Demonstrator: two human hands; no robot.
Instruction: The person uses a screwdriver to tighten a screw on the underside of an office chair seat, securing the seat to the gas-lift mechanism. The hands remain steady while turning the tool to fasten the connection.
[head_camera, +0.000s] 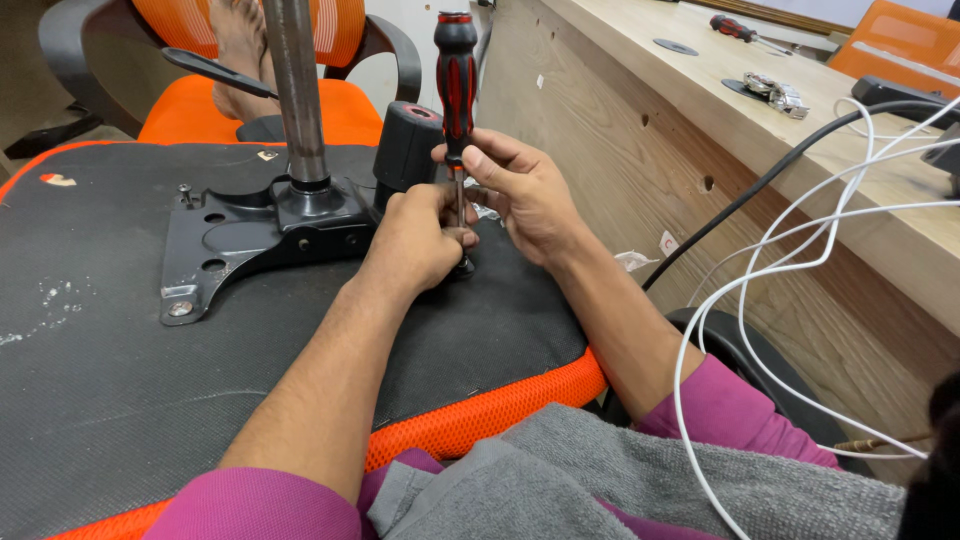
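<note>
The upturned seat base (150, 380) lies across the person's lap. Near its right edge the left hand (415, 240) pinches the screwdriver (457, 85) shaft low at the tip. The right hand (520, 190) is closed on the lower handle; the tool's long axis stands vertical, beside the mounting plate (250, 240).

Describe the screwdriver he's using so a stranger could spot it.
Find the upturned chair seat, black underneath with orange mesh edging. Beside its metal column, the screwdriver stands upright between both hands. Its red-and-black handle marks it out from the one lying on the desk.
</note>
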